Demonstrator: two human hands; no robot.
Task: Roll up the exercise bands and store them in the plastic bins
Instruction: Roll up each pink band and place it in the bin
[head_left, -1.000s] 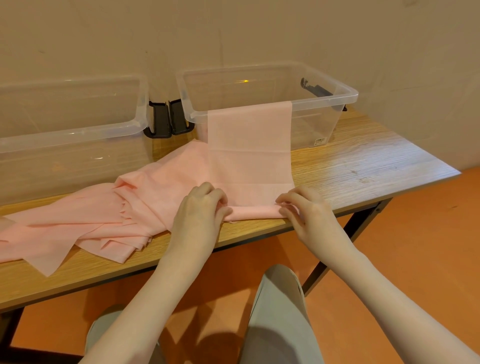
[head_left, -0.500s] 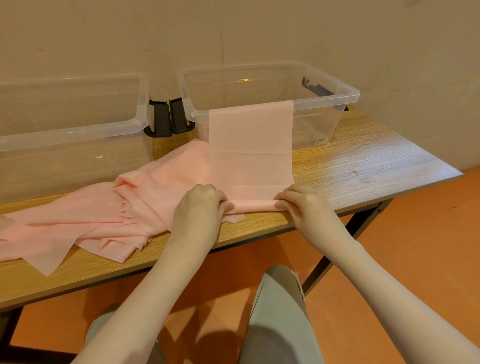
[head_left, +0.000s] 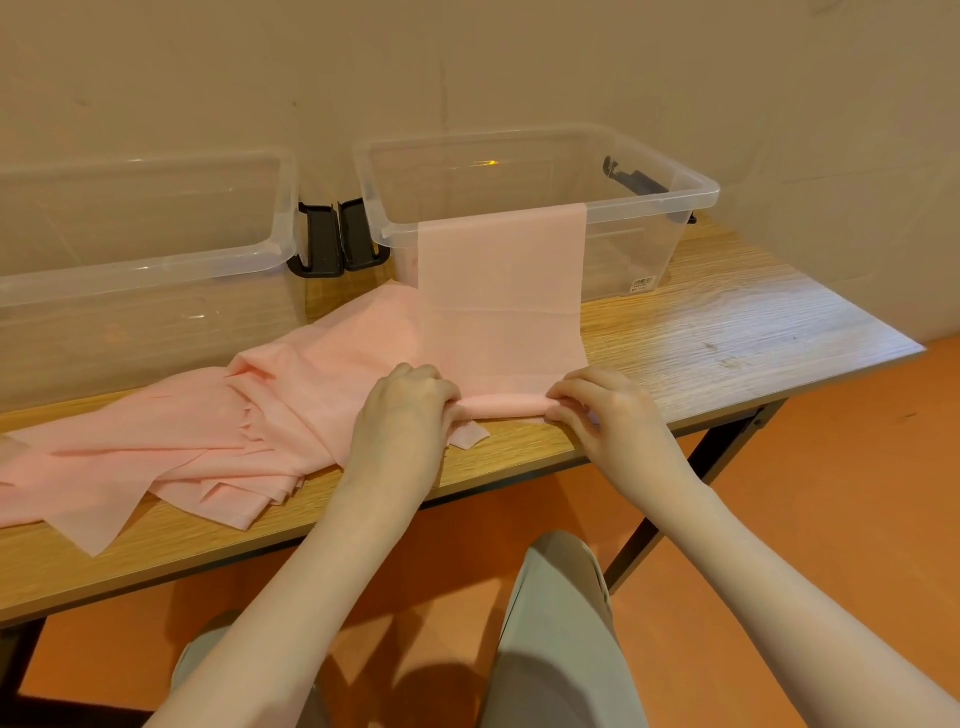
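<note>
Here, pale pink band (head_left: 501, 291) draped over bin (head_left: 696, 195), both hands' fingers (head_left: 563, 397) curled on its rolled end.

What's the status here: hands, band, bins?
Left hand and right hand pinch the rolled near end of the pink band. Far end draped over right bin rim. Loose band pile at left.

Wooden table (head_left: 727, 332), beige wall (head_left: 467, 62), orange floor (head_left: 857, 467).
</note>
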